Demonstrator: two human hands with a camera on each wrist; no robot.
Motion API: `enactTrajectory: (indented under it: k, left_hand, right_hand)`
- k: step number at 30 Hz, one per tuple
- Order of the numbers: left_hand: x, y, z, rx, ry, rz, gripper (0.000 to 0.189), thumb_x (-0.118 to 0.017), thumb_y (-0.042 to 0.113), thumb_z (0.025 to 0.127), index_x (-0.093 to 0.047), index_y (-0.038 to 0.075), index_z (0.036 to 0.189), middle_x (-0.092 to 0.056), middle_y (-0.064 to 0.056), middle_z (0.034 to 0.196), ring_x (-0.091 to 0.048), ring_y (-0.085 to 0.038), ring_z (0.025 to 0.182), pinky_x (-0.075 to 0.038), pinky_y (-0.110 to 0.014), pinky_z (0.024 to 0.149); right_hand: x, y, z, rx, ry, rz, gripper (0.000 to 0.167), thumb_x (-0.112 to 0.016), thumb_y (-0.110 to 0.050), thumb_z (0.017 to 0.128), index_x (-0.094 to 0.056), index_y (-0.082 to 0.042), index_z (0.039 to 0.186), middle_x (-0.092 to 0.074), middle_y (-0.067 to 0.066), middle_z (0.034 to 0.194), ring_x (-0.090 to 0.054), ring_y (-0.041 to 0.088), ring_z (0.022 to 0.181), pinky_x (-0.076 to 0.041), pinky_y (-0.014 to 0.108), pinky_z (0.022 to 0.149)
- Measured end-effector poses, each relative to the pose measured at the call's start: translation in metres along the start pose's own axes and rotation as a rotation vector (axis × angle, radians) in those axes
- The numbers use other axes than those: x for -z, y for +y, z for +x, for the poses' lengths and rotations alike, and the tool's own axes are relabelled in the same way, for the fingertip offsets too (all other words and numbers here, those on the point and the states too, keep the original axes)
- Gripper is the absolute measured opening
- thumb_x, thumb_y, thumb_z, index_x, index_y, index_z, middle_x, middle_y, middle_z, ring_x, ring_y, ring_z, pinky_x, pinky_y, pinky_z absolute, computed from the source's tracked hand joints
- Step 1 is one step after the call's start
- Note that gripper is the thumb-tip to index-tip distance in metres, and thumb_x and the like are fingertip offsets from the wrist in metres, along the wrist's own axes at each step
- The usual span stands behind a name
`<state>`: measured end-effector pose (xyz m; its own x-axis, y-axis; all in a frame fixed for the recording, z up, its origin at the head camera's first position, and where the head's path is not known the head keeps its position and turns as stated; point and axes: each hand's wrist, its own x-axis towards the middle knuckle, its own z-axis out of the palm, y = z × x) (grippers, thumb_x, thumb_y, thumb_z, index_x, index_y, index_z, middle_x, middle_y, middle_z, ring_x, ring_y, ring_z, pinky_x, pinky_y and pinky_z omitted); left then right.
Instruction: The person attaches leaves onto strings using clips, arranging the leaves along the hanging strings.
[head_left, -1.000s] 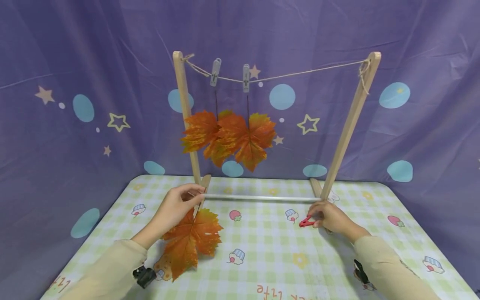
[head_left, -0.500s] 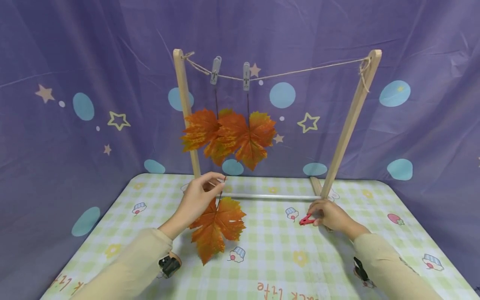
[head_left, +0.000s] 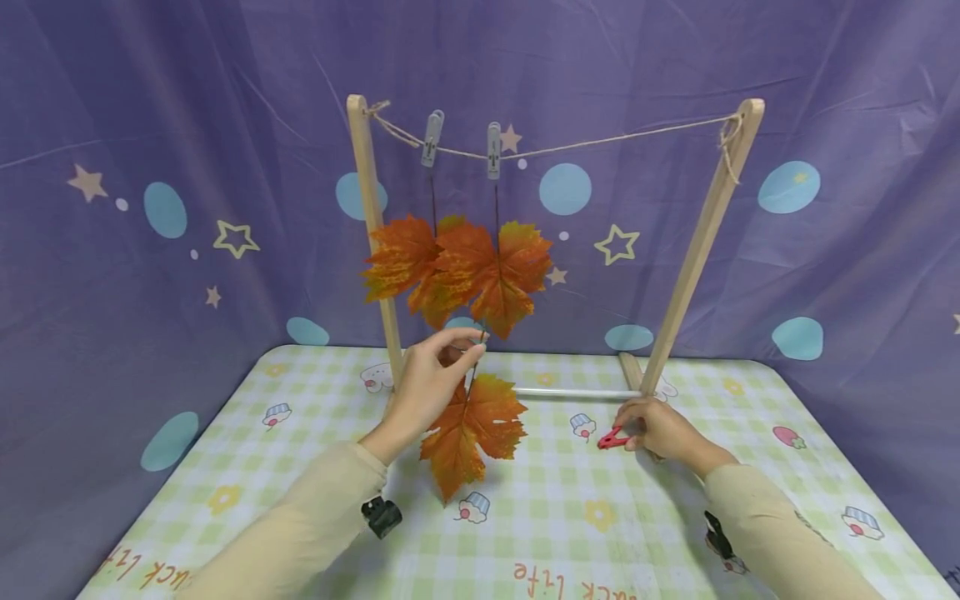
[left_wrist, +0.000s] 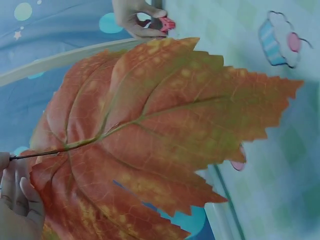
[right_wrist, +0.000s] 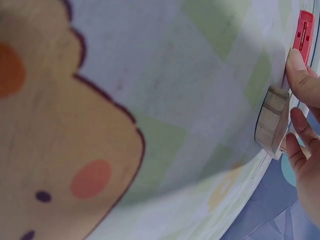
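My left hand (head_left: 437, 375) pinches the thin dark stem of an orange artificial maple leaf (head_left: 474, 429), which hangs below the fingertips. In the left wrist view the leaf (left_wrist: 135, 125) spreads across most of the frame. My right hand (head_left: 660, 432) holds a red clothespin (head_left: 612, 438) between thumb and fingers, beside the foot of the right wooden post; the clothespin (right_wrist: 304, 35) also shows in the right wrist view. Above my left hand, two similar leaves (head_left: 405, 262) hang by their stems from grey clothespins (head_left: 492, 152) on a twine line (head_left: 615, 145).
The twine is tied between a left wooden post (head_left: 365, 179) and a right wooden post (head_left: 697, 250). A white rod (head_left: 577, 393) joins the posts low down. The frame stands on a green checked tablecloth (head_left: 555, 483), with a purple curtain (head_left: 637, 50) behind.
My left hand has moved right and upward with the leaf, from beside the left post to just below the hanging leaves. My right hand stays put with the red clothespin.
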<state>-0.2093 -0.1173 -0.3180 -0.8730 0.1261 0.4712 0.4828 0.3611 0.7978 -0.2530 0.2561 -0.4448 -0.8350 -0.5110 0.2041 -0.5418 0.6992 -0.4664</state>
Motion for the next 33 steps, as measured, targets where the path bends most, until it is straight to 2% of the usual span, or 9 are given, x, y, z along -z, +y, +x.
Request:
enactTrajectory:
  k: [8,13,20,25,33]
  left_hand:
    - [-0.012,0.009,0.01,-0.053,0.03,-0.096,0.023,-0.067,0.024,0.097,-0.071,0.015,0.117,-0.068,-0.002,0.098,-0.061,-0.022,0.075,-0.043,-0.029,0.056]
    - [-0.021,0.011,0.017,-0.081,0.041,-0.117,0.024,-0.065,0.024,0.098,-0.07,0.013,0.118,-0.068,-0.002,0.099,-0.062,-0.022,0.078,-0.047,-0.03,0.062]
    - [-0.032,0.013,0.027,-0.126,0.065,-0.133,0.025,-0.063,0.024,0.099,-0.069,0.009,0.118,-0.067,0.001,0.096,-0.064,-0.018,0.083,-0.051,-0.031,0.072]
    - [-0.041,0.016,0.034,-0.162,0.071,-0.139,0.023,-0.062,0.024,0.1,-0.068,0.012,0.118,-0.067,0.0,0.096,-0.062,-0.013,0.081,-0.05,-0.03,0.071]
    - [-0.054,0.019,0.05,-0.182,0.077,-0.12,0.024,-0.063,0.024,0.099,-0.068,0.01,0.118,-0.067,0.001,0.1,-0.061,-0.011,0.084,-0.051,-0.029,0.073]
  right_hand:
    - [-0.003,0.001,0.0,-0.012,0.013,-0.001,0.025,-0.087,-0.002,0.07,-0.077,-0.009,0.092,-0.069,0.008,0.104,-0.063,0.03,0.098,-0.051,0.044,0.083]
    - [-0.003,0.001,0.0,-0.02,0.006,-0.003,0.024,-0.086,-0.002,0.071,-0.077,-0.009,0.092,-0.069,0.009,0.105,-0.063,0.03,0.098,-0.052,0.042,0.082]
    - [-0.003,0.001,0.001,-0.012,0.018,-0.005,0.025,-0.087,-0.003,0.07,-0.077,-0.007,0.092,-0.07,0.008,0.104,-0.063,0.031,0.098,-0.052,0.044,0.083]
    - [-0.003,0.002,0.001,-0.011,0.022,0.008,0.025,-0.087,-0.002,0.07,-0.077,-0.006,0.092,-0.069,0.01,0.103,-0.063,0.032,0.097,-0.052,0.044,0.082]
    - [-0.003,0.004,0.001,-0.015,0.014,0.011,0.025,-0.087,-0.002,0.07,-0.077,-0.007,0.093,-0.069,0.01,0.104,-0.063,0.032,0.099,-0.051,0.045,0.084]
